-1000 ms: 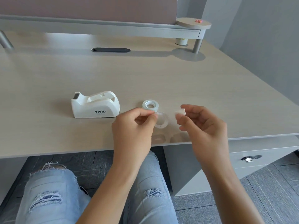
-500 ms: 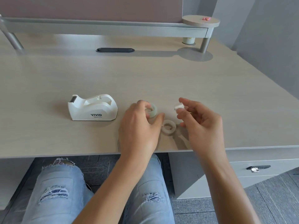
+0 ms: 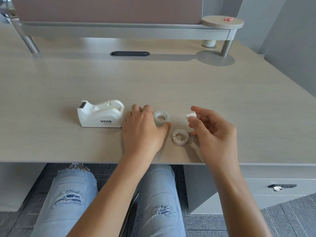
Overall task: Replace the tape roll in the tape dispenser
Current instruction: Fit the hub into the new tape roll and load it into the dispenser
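Observation:
A white tape dispenser [image 3: 100,114] marked VIVID stands on the desk [image 3: 153,79], its roll cradle empty. Just right of it my left hand [image 3: 143,132] grips a full clear tape roll [image 3: 161,118] between thumb and fingers, close to the desk top. An empty used tape core [image 3: 180,136] lies flat on the desk between my hands. My right hand [image 3: 213,132] hovers to the right and pinches a small white plastic spindle [image 3: 191,115] at its fingertips.
A raised grey shelf [image 3: 128,31] on posts runs along the back of the desk, with a round end plate [image 3: 222,23] and a small white cup [image 3: 208,43] under it. A black cable grommet [image 3: 130,53] sits mid-back. A drawer lock [image 3: 280,187] is below right.
My left hand set the empty core down on the desk, moved left and back to the full tape roll and closed on it. My right hand has stayed put with the spindle.

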Demonstrator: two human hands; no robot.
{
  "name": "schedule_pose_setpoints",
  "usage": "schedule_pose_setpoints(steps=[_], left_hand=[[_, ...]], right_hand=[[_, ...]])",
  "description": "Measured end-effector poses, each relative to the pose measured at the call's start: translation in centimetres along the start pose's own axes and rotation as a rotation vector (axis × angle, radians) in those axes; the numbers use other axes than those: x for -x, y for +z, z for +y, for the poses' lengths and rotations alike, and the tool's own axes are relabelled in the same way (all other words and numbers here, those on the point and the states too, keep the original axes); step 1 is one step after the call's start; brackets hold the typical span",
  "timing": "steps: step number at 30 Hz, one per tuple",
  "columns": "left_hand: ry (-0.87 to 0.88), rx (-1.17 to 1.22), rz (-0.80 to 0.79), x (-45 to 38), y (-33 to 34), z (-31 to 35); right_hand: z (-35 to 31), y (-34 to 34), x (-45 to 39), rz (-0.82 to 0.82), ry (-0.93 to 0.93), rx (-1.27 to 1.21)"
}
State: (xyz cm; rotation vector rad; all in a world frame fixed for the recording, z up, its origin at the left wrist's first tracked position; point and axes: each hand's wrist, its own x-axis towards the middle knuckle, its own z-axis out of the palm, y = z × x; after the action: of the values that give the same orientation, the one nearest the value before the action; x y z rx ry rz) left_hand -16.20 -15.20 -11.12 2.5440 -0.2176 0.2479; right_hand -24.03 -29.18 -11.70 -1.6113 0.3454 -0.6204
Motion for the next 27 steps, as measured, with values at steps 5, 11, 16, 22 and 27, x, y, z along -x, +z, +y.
schedule_pose_setpoints(steps=[5,11,16,22,27], left_hand=[[-0.018,0.244,0.058,0.5,0.0,-0.1],[-0.075,0.713,-0.078,1.1,-1.5,0.3],[-0.058,0.898,-0.105,1.4,-2.7,0.1],[-0.011,1.055,-0.116,2.3,-4.1,-0.2],[-0.006,1.199,-0.138,3.0,-5.0,-0.8]], right_hand=[[-0.3,0.0,0.1,0.002,0.002,0.002],[-1.0,0.1,0.3,-0.006,0.01,-0.018],[-1.8,0.6,0.5,-0.017,-0.02,-0.017],[-3.1,1.8,1.3,-0.099,-0.1,-0.097],[-4.0,2.8,2.0,-0.114,-0.126,-0.156]])
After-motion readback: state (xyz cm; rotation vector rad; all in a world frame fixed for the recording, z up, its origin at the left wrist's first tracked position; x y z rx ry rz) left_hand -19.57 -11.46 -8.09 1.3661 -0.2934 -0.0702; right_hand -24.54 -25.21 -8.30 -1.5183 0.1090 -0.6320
